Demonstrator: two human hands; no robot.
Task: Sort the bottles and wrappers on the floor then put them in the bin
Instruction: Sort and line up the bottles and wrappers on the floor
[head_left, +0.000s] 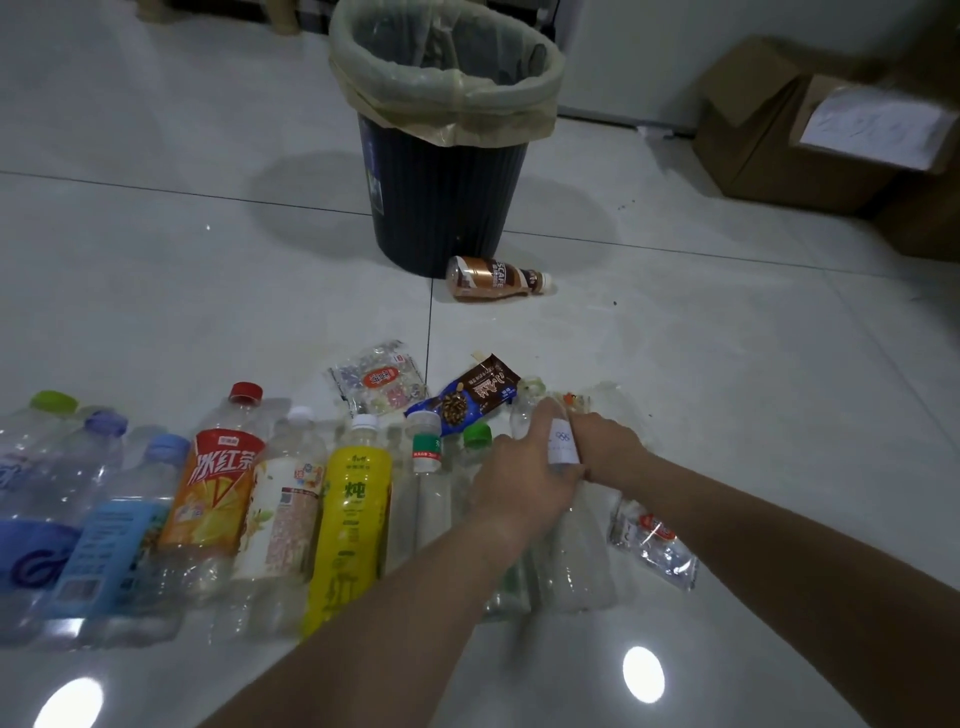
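Observation:
A row of plastic bottles lies side by side on the floor, among them an orange-labelled bottle (210, 493) and a yellow bottle (353, 514). At the row's right end both hands meet on a clear bottle with a white label (563, 444). My left hand (519, 478) wraps its body and my right hand (605, 447) grips it from the right. A brown coffee bottle (493, 278) lies alone by the dark bin (441, 208). A brown-blue wrapper (470, 397), a pale wrapper (379, 384) and a clear wrapper (654, 545) lie around the row.
The bin, lined with a pale bag (452, 88), stands upright beyond the row. Cardboard boxes (810, 135) sit at the far right against the wall. Glossy white floor tiles (753, 338) stretch between the row and the boxes.

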